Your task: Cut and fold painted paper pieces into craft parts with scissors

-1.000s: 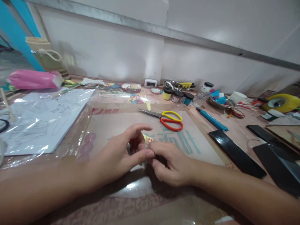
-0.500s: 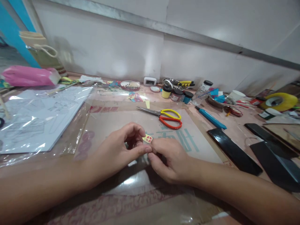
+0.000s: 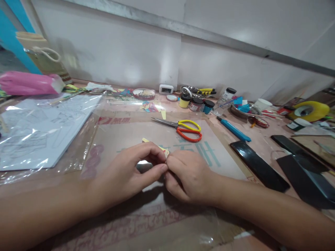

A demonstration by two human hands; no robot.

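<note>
Between my hands is a small flat yellow piece with red marks (image 3: 165,151), mostly hidden behind my fingers; one pale yellow end shows beyond the left knuckles. My left hand (image 3: 138,167) is bent in a pinch, thumb and fingertips meeting at the piece's right end. My right hand (image 3: 187,176) is curled closed against the same end, its fingertips touching the left ones. Just past the hands lie scissors (image 3: 178,126) with one yellow and one red handle, on a printed cardboard sheet (image 3: 125,134) under clear plastic.
Drawings on white paper (image 3: 49,129) lie under plastic at left. A blue cutter (image 3: 233,128) and a black phone-like slab (image 3: 258,165) are to the right. Paint jars (image 3: 195,104) and a small digital clock (image 3: 166,89) stand along the back, with a tape roll (image 3: 303,111) farther right.
The yellow piece has turned: its red-marked face showed above my fingertips and is now mostly covered, with a long edge behind the left knuckles. Both hands stay together; the view shifted slightly.
</note>
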